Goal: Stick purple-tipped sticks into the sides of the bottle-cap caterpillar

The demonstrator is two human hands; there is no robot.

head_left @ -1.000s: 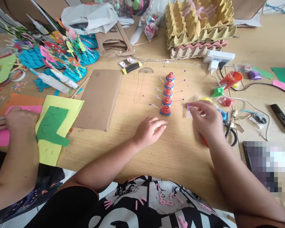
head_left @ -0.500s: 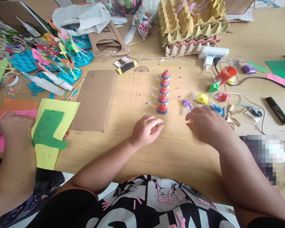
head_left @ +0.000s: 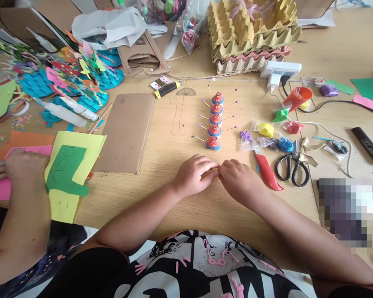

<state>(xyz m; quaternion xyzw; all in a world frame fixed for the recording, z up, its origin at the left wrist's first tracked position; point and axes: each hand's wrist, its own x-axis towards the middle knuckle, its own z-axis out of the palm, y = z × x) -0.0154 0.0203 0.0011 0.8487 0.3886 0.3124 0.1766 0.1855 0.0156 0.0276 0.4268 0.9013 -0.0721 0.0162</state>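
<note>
My left hand and my right hand meet fingertip to fingertip above the table, both closed in a pinch. Whatever is between the fingers is too small to make out. Just beyond them stands a row of several red-and-blue clay figures with smiling faces, the closest clay figure near my left fingertips. Thin sticks tipped with purple balls, such as this stick, poke out on both sides. To the right of my right hand lie a red-handled knife and black-handled scissors.
Bagged clay, including a yellow lump, lies right, near a red cone and power strip. Egg trays are stacked behind. Left are a cardboard sheet, yellow paper and a co-worker's hand on pink paper.
My right hand has moved left from over the clay bags to meet my left hand, uncovering the knife and scissors. My left hand has stayed almost in place.
</note>
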